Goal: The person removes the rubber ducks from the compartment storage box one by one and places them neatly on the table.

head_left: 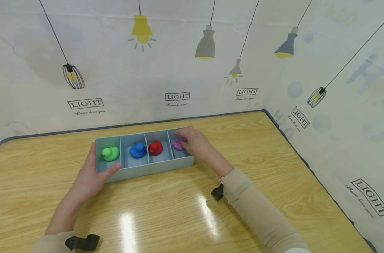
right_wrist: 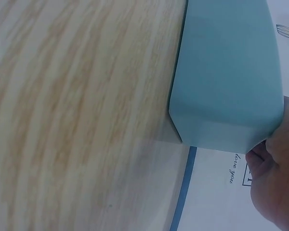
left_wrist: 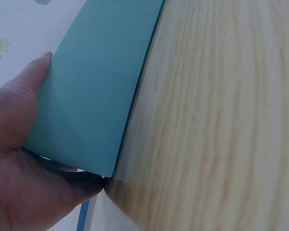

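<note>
On the glossy wood-grain bench [head_left: 166,211], the left hand's grip [head_left: 91,179] is clasping the left end of a long, smooth blue-grey box [head_left: 154,169]. The right hand's grip [head_left: 196,142] is curving over the rightmost compartment [head_left: 181,154], partly hiding a rounded purple piece [head_left: 178,143] inside; whether it is pinching that piece, I cannot tell. A green duck [head_left: 111,153], a blue duck [head_left: 137,150] and a red duck [head_left: 155,148], all rounded, are sitting left to right, parted by thin dividers [head_left: 120,151], a lamp-printed wall [head_left: 116,70] rising beyond.
</note>
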A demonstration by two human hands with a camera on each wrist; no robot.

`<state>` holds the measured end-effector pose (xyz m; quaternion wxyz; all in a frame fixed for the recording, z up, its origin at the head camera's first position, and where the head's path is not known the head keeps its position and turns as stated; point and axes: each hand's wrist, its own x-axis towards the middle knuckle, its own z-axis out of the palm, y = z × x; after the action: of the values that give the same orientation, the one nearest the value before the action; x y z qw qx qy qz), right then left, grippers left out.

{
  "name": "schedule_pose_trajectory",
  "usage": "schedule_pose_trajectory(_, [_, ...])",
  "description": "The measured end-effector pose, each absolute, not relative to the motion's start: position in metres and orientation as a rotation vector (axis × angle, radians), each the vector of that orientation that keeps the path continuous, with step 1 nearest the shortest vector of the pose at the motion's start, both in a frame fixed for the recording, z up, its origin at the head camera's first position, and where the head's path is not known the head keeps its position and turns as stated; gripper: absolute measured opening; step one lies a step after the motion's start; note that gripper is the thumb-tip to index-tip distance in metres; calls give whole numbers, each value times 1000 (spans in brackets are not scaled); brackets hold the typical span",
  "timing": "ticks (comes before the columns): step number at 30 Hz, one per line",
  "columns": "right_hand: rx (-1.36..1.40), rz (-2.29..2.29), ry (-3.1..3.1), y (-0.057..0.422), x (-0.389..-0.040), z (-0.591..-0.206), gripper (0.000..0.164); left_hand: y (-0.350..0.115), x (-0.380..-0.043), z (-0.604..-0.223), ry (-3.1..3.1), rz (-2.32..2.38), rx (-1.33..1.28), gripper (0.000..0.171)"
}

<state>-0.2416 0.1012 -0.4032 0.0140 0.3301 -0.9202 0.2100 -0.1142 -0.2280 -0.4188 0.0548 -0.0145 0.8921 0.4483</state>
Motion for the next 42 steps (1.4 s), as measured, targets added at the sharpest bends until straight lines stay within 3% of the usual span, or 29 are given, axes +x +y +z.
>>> schedule_pose_trajectory(42, [1032, 716, -2862, 102, -241, -403, 34, -229, -116, -420, 2668, 1389, -69, 113])
